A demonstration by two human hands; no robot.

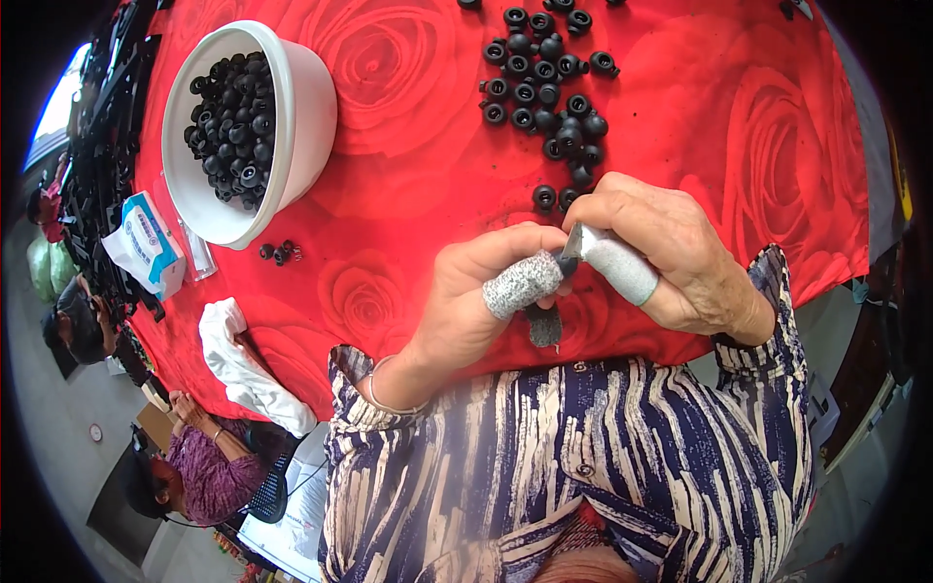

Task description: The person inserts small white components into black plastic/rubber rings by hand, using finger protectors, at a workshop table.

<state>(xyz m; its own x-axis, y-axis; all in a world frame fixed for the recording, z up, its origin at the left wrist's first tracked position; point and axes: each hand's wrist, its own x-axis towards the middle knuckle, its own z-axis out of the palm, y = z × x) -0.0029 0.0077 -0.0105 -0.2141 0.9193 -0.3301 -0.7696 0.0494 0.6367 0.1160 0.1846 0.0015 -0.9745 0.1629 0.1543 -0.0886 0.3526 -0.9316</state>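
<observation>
My left hand (462, 291) and my right hand (680, 253) meet over the red rose-patterned tablecloth (408, 175), close to my body. Grey fabric sleeves cover one fingertip on each hand. Together the fingertips pinch a small black rubber part (567, 260). My right hand also holds a thin grey blade-like piece (575, 236) against it. A dark grey sleeve tip (544, 325) shows below my left hand. Just beyond my hands lies a loose pile of several black rubber parts (544, 92).
A white bowl (306, 107) of black parts stands at the far left. Near it are three stray parts (280, 253), a tissue pack (146, 243) and a white cloth (243, 369). Other people sit at the lower left, beyond the table edge.
</observation>
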